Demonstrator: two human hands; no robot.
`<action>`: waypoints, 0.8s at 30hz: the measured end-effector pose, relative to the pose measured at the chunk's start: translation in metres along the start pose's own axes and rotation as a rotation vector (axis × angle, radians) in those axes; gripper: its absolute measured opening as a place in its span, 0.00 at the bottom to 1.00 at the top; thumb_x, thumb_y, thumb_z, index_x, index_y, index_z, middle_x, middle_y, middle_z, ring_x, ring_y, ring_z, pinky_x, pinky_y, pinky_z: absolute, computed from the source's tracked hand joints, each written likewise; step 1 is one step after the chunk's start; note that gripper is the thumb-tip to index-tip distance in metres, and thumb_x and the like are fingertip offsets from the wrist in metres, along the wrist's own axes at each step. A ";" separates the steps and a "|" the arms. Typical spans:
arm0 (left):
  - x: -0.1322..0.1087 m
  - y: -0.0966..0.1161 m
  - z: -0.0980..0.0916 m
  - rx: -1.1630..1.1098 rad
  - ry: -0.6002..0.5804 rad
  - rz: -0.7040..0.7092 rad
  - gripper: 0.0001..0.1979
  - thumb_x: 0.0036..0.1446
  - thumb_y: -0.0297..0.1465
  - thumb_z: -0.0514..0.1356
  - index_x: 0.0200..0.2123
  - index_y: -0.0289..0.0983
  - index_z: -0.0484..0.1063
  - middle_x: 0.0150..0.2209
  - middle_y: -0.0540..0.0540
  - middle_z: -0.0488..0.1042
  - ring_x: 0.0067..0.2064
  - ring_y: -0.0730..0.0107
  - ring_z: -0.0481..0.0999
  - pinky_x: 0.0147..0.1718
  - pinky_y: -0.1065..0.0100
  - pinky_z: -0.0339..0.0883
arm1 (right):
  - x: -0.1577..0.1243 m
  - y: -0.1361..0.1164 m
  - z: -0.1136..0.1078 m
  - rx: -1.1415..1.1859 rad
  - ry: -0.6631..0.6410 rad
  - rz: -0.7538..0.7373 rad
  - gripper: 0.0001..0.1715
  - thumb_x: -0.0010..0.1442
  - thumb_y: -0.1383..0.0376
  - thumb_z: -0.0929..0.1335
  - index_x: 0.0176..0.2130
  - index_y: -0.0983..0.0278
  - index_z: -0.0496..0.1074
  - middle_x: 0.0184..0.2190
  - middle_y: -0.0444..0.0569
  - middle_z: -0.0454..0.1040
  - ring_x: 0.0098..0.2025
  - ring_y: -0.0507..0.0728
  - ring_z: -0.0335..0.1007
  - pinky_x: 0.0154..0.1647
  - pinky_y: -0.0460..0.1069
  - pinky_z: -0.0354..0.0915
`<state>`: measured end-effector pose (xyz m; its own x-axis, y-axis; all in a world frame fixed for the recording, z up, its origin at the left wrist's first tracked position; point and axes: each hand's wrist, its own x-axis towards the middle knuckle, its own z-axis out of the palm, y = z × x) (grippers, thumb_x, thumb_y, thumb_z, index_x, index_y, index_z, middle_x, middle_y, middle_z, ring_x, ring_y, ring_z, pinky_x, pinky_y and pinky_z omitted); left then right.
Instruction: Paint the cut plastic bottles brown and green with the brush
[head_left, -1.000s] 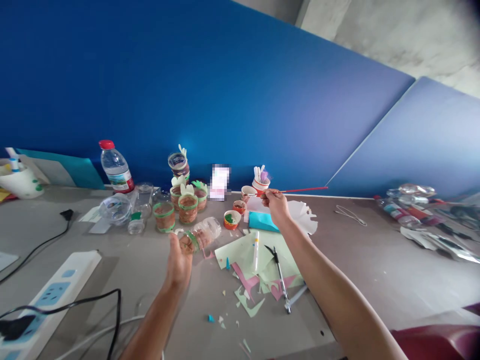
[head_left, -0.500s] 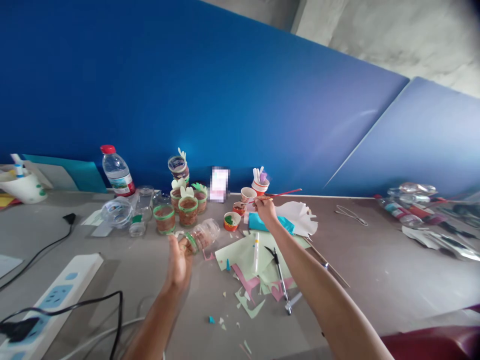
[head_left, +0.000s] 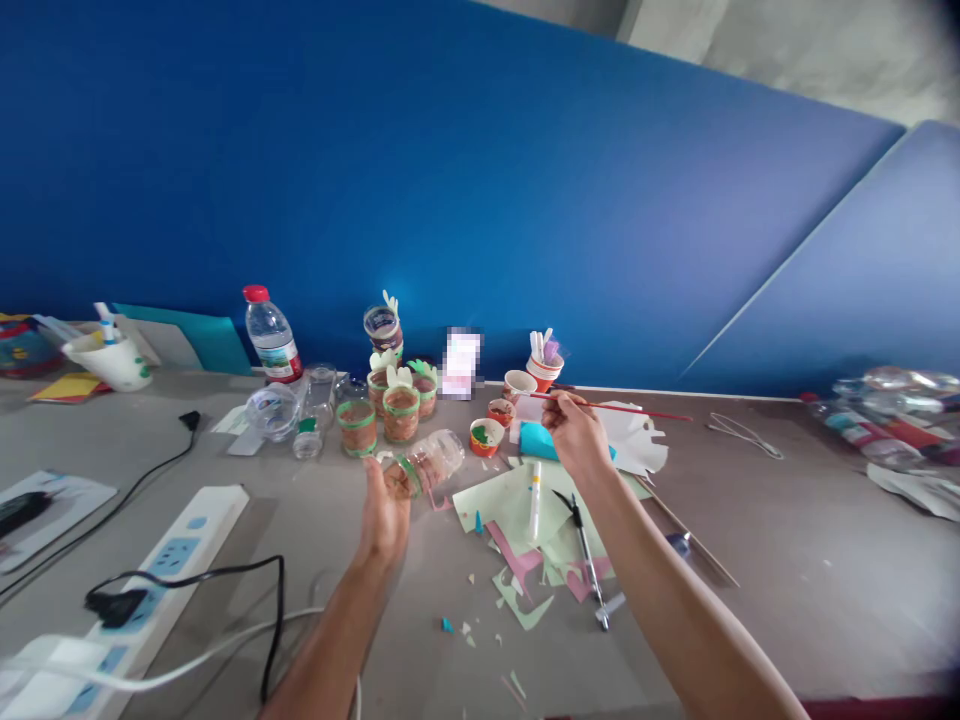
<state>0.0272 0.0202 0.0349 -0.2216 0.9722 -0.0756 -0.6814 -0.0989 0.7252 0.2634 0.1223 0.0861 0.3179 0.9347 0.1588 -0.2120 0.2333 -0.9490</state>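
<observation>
My left hand [head_left: 386,515] is closed around the green-banded end of a clear plastic bottle piece [head_left: 435,462], which lies tilted with its clear end toward the right. Brown paint shows on part of it. In my right hand [head_left: 574,430] is a thin red-handled paintbrush [head_left: 637,409], held nearly level, its tip pointing left above the paper cups. Below the tip are a small cup with brown paint [head_left: 501,412] and a small cup with green paint [head_left: 487,437]. Several brown-painted pots with green rims, among them this pot [head_left: 357,428], stand left of the cups.
Paper scraps [head_left: 517,560], a white marker [head_left: 535,505] and a black pen [head_left: 589,560] lie in front. A power strip [head_left: 172,560] with cords is at lower left. Along the blue partition [head_left: 375,180] stand a water bottle [head_left: 272,340], a phone [head_left: 460,362] and a cup of plastic spoons [head_left: 544,372].
The view has swung left, so things sit further right. My right hand has turned the paintbrush more level and drawn it slightly up from the cups. My left hand still holds the bottle piece.
</observation>
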 end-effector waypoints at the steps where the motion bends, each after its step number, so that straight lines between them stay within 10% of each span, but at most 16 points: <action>1: 0.000 0.000 0.000 0.004 0.006 0.003 0.35 0.58 0.57 0.46 0.28 0.34 0.77 0.33 0.37 0.80 0.46 0.54 0.78 0.51 0.53 0.67 | -0.012 -0.005 0.002 0.115 -0.067 0.052 0.16 0.46 0.56 0.73 0.29 0.64 0.71 0.21 0.45 0.72 0.21 0.50 0.64 0.23 0.47 0.62; 10: -0.001 0.002 0.001 0.050 -0.024 -0.003 0.35 0.56 0.59 0.46 0.27 0.34 0.76 0.31 0.37 0.80 0.45 0.53 0.78 0.50 0.54 0.67 | -0.113 -0.016 0.026 0.199 -0.276 0.173 0.13 0.51 0.57 0.74 0.32 0.64 0.74 0.23 0.45 0.73 0.24 0.50 0.65 0.28 0.47 0.61; 24: -0.003 0.002 0.006 0.080 0.036 -0.028 0.36 0.57 0.59 0.45 0.25 0.35 0.76 0.30 0.40 0.80 0.45 0.55 0.79 0.52 0.56 0.67 | -0.125 0.010 0.027 0.088 -0.320 0.100 0.10 0.57 0.58 0.70 0.34 0.62 0.73 0.23 0.44 0.72 0.25 0.52 0.66 0.30 0.49 0.62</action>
<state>0.0305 0.0182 0.0403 -0.2288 0.9660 -0.1201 -0.6298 -0.0528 0.7749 0.1965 0.0154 0.0643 -0.0115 0.9876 0.1566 -0.3109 0.1453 -0.9393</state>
